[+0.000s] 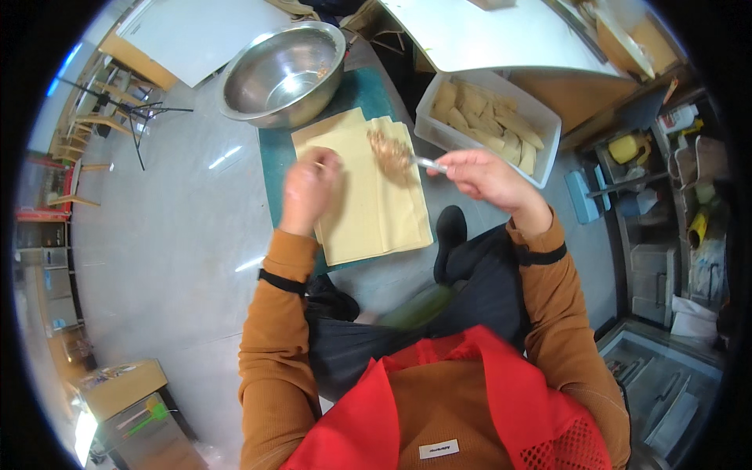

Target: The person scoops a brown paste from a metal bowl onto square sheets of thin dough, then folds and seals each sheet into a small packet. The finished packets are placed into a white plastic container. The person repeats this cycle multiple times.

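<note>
My right hand [479, 176] grips the metal handle of a spoon [430, 164]. A heap of brown, chunky filling [389, 150] covers the spoon's bowl, over the upper right part of a stack of pale yellow sheets [358, 205], perhaps tofu skin. Whether the filling touches the sheets I cannot tell. Over the stack's left edge is my left hand [311, 188], fingers curled and blurred; whether it holds anything is unclear. The sheets lie on a dark green board [273, 170]. At the board's far end stands a large steel bowl [282, 76] with a few bits of filling on its inner wall.
A translucent plastic bin [549, 158] of folded yellow pieces [490, 120] stands at the right, beside a white-topped table [505, 41]. Shelves with bottles [628, 147] line the far right. Chairs [76, 182] and a black stand [138, 111] are at the left.
</note>
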A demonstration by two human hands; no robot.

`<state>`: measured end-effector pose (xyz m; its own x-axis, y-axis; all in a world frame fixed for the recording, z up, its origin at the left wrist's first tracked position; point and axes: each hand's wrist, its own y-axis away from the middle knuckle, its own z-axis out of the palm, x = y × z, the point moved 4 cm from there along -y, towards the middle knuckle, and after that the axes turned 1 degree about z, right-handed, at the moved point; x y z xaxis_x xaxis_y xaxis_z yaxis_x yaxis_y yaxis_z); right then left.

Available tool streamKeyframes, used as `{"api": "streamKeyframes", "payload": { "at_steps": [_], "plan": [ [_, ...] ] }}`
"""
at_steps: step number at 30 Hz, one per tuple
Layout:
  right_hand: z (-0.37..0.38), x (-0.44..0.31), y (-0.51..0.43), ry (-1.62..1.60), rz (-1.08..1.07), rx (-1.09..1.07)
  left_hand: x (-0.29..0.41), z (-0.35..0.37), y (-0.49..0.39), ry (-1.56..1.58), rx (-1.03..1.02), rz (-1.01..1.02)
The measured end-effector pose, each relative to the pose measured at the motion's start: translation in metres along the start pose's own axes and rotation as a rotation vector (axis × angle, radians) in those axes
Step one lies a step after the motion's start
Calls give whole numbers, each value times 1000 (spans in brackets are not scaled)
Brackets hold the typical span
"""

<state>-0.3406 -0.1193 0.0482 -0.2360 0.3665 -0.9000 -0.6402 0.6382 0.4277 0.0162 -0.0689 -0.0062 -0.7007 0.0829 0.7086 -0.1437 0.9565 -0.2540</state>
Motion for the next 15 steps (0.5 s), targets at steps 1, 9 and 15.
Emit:
{"api": "streamKeyframes", "payload": {
  "at_steps": [1,9,15],
  "plan": [
    [-2,0,1,-35,-58,3,17,23,15,13,-97,-32],
    [-15,5,7,-140,-186,89,76,70,37,-97,-206,-39],
    [-25,10,7,-141,-232,145,64,78,34,49,-181,-237]
  ]
}}
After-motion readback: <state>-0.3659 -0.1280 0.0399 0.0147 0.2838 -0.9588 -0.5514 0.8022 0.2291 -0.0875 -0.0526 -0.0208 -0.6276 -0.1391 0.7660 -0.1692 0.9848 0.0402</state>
